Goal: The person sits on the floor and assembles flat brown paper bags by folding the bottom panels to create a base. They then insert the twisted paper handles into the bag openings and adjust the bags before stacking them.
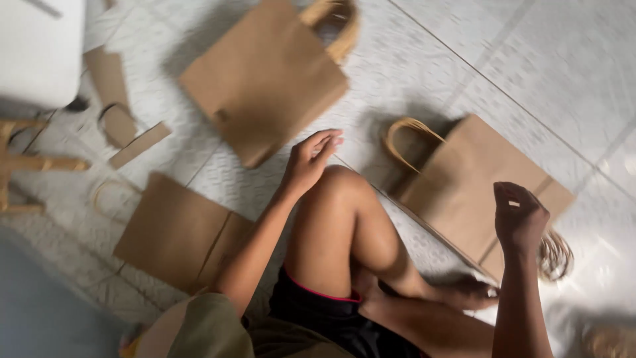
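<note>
Left hand (310, 161) up over the raised knee (341, 189), fingers loosely spread, gripping nothing. Right hand (520, 215) lifted and curled, fingertips pinched on a tiny pale scrap (514, 203); too small to say what. Just beyond the right hand, flat on the tiled floor (530, 59), a brown paper bag (474, 182) with its cord handle (407, 136) curling toward the knee. Further out past the left hand, a second bag (265, 76), handle up at the frame's top edge. Below and outward of the left forearm, a third bag (175, 232), folded flat. Beyond that one, loose brown paper strips (119, 99) scattered about.

Risky spot, by the look of it: that scrap so lightly pinched could slip and vanish among the tiles. A swinging knee or foot could crease the nearest bag or snag its handle.

Hard to make out: a coil of cord (555, 255) half hidden behind the right wrist, something blurred at the bottom right corner, a wooden frame (26, 162) cut off at the side, everything smeared by motion.
</note>
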